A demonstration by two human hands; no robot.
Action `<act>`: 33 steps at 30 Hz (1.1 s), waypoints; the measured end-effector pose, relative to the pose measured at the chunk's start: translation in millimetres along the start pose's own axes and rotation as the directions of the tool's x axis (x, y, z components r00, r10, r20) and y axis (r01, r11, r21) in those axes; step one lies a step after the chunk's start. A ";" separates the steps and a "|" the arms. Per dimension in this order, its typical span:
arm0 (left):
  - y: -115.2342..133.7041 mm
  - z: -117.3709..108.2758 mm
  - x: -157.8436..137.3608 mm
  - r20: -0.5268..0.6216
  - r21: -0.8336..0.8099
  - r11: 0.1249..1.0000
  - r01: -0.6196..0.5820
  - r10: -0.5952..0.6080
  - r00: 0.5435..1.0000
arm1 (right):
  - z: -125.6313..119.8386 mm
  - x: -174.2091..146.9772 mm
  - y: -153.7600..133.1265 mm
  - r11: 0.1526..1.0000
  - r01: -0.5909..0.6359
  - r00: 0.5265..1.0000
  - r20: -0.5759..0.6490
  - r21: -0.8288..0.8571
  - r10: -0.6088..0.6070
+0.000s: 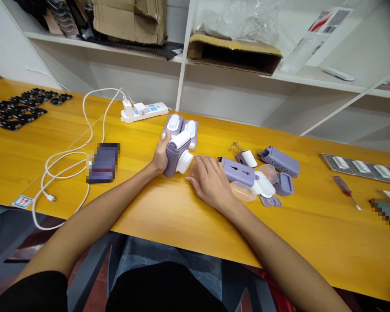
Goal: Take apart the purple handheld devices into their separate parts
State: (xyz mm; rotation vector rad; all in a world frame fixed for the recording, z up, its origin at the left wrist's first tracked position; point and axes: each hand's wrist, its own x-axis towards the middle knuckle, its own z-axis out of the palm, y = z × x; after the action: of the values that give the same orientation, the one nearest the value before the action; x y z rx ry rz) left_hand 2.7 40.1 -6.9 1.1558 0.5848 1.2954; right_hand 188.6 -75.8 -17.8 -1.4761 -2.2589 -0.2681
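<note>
My left hand [160, 154] grips a purple brush tool [173, 158] upright over the table. It has a white roller on top and a white bristle head facing right. My right hand [211, 180] is just right of the bristles, its fingers curved over a clear plastic cover [193, 170], mostly hidden. Behind the held tool stand two similar purple units [173, 123] with white tops. Right of my right hand lie a purple slotted housing [237, 171], a white brush piece [264, 185], a translucent cover [243, 191] and flat purple rings [271, 201].
More purple housings [281, 161], a small roller part [248, 158] and a coiled spring [235, 147] lie farther right. A screwdriver [346, 192] lies near a metal strip [360, 167]. At left are a blurred phone [104, 163], white cable [48, 173], power strip [144, 112] and black parts [16, 108].
</note>
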 end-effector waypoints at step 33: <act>-2.9 6.4 -35.4 0.395 0.352 0.710 -0.610 0.478 0.784 | -8.7 -1.0 -16.3 0.879 0.180 0.930 -0.367 0.441 -0.007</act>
State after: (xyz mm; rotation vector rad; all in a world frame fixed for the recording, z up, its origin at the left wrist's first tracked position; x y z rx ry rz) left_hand 0.9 5.2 -16.0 1.9993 0.3474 1.4935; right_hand 176.3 -86.7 -9.3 -0.9740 -1.9238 -0.0056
